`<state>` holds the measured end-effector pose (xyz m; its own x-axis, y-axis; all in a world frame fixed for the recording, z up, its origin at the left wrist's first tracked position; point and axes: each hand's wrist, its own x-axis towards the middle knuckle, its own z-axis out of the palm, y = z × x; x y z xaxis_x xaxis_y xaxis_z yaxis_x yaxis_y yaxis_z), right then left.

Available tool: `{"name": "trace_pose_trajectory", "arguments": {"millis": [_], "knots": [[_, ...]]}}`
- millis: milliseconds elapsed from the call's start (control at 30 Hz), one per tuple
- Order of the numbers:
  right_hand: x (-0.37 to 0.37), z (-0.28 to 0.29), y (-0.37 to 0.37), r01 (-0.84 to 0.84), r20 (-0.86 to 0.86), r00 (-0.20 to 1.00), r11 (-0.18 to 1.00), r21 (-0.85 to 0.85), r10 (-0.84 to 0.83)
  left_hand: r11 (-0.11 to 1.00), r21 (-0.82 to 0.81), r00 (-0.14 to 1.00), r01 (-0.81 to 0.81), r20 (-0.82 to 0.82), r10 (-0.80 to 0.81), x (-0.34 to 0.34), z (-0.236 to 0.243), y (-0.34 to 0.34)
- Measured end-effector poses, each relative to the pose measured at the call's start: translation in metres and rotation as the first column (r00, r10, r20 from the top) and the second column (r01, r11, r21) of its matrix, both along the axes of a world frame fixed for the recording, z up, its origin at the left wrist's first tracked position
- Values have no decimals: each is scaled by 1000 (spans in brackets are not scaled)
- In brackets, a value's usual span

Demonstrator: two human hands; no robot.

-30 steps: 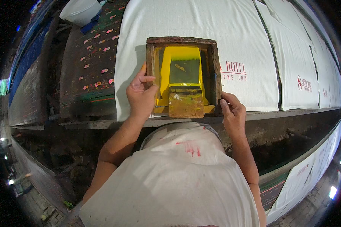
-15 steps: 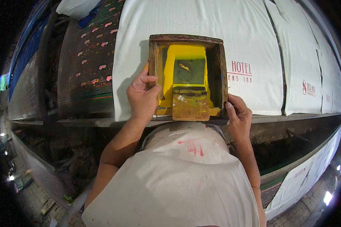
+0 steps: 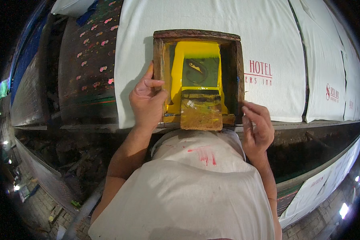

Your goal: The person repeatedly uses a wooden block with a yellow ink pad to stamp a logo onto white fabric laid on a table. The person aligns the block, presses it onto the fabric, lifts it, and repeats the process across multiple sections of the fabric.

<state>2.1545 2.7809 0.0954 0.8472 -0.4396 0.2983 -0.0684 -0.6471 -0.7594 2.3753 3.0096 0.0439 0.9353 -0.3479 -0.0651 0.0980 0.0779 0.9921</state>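
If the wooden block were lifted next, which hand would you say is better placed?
Probably the right hand: it looks loosely curled by the lower right corner of the wooden frame, near the wooden block, while the left hand grips the frame's left side.

Wooden frame [image 3: 196, 35]: square, dark brown, worn, open-topped, sitting over white cloth [image 3: 136, 40] near its front edge, sides running roughly square to it. Yellow paint [image 3: 198, 49] is coating its floor at the far end and down both sides, glossy, ringing a dark green panel [image 3: 192, 81] that's showing a curved, pale-yellow-and-dark mark. Wooden block [image 3: 201, 112], brown, paint-stained, is lying inside at the near side, its near end overlapping the near rim.
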Motion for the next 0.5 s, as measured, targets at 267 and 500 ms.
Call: {"name": "trace_pose_trajectory", "arguments": {"millis": [267, 500], "knots": [[39, 29, 18, -473, -104, 881, 867, -158, 462, 999, 9, 999, 52, -9, -52, 3, -3, 2], [56, 31, 20, -522, -179, 853, 782, -341, 491, 999, 24, 999, 24, 22, -24, 2, -6, 1]]}}
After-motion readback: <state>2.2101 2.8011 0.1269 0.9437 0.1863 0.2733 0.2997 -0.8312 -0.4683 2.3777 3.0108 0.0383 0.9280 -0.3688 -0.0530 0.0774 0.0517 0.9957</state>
